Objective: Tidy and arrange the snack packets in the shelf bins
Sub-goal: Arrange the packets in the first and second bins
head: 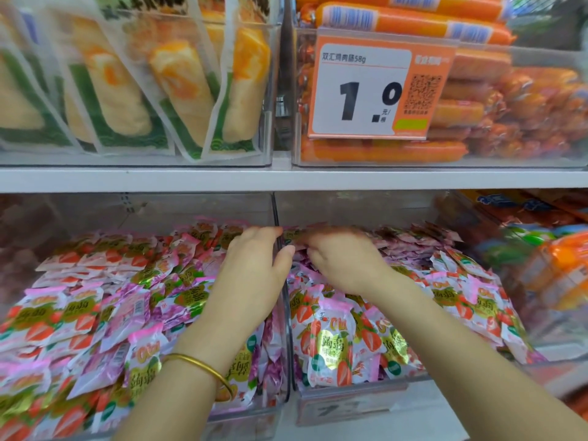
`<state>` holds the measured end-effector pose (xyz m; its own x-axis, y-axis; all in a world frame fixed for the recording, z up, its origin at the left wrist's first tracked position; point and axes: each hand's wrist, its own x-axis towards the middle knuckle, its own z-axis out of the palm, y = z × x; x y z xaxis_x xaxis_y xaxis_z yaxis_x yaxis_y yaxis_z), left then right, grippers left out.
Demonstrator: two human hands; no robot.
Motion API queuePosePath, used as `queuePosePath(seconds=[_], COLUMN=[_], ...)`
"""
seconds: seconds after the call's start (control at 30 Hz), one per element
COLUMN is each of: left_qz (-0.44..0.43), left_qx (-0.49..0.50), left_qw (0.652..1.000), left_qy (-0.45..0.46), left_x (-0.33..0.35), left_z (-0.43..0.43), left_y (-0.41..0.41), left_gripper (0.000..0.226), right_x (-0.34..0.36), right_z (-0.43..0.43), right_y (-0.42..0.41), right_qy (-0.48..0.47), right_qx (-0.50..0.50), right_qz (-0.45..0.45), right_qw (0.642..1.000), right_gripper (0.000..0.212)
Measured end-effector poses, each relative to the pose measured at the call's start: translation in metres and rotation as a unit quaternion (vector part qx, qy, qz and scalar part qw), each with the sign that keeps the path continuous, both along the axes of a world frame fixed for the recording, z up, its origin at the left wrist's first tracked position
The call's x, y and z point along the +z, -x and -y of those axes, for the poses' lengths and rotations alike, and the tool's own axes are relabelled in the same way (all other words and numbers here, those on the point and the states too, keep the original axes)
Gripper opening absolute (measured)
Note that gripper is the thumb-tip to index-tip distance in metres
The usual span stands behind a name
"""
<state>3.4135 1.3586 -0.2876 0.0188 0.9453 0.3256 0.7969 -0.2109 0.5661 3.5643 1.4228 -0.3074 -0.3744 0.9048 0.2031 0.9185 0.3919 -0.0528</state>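
Two clear shelf bins stand side by side on the lower shelf, both heaped with pink and white strawberry snack packets. A clear divider wall separates the left bin from the right bin. My left hand, a gold bangle on its wrist, lies with straight fingers on the packets at the right edge of the left bin, its thumb over the divider. My right hand reaches into the back of the right bin, blurred, its fingers curled among the packets there. Whether it holds one is unclear.
On the upper shelf a clear bin of yellow and green packets stands left and a bin of orange sausages right, with an orange price tag reading 1.0. A third bin of orange and green packs sits at the far right.
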Motion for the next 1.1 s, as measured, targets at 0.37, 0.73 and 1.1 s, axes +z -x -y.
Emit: queuePosePath(seconds=[0.37, 0.73, 1.1], left_qz=[0.016, 0.059, 0.064], left_qx=[0.011, 0.009, -0.017], left_qw=[0.998, 0.990, 0.991], left_qy=[-0.063, -0.130, -0.120], left_x=[0.005, 0.012, 0.012], left_z=[0.004, 0.023, 0.034], left_y=[0.001, 0.004, 0.007], left_gripper=[0.035, 0.026, 0.029], right_x=[0.025, 0.005, 0.026], right_z=[0.043, 0.071, 0.074], right_y=[-0.015, 0.012, -0.011], right_qy=[0.032, 0.062, 0.134], right_qx=[-0.047, -0.056, -0.048], right_qz=[-0.313, -0.101, -0.630], right_qw=[0.948, 0.991, 0.764], right_gripper=[0.026, 0.042, 0.010])
